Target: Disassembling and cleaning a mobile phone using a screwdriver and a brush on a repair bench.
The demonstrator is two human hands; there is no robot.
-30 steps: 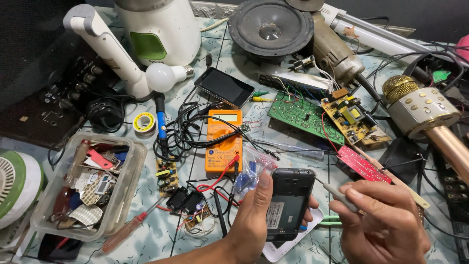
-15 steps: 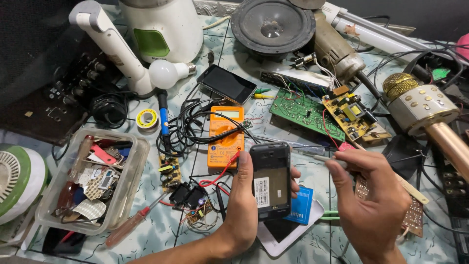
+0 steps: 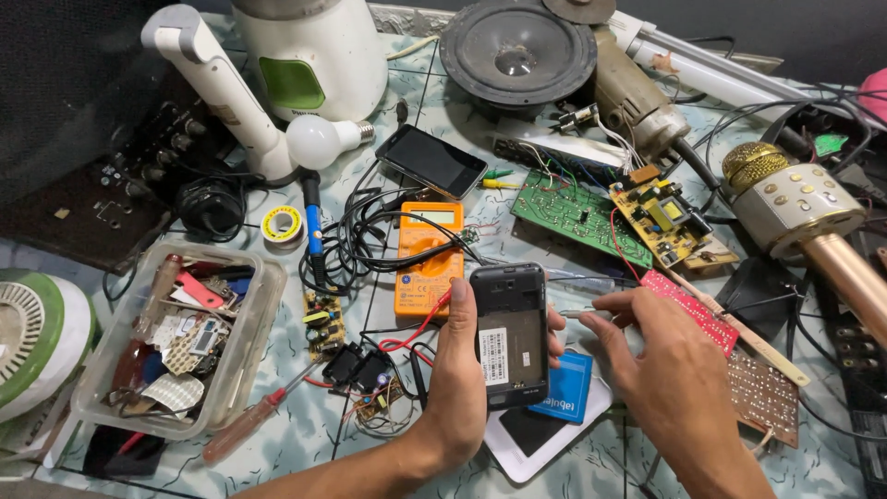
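Phone (image 3: 509,334) sits up in the left hand (image 3: 459,383) at the front of the desk (image 3: 305,430), right hand (image 3: 667,379) just beside it. Multimeter (image 3: 428,258) lies right behind, circuit board (image 3: 580,212) back right, parts tub (image 3: 176,337) far left, speaker (image 3: 517,48) at the back.

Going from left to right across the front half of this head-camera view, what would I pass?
Clear plastic box of scraps → red-handled screwdriver → small green circuit board → left hand holding the black phone → blue battery → right hand → brown perforated board.
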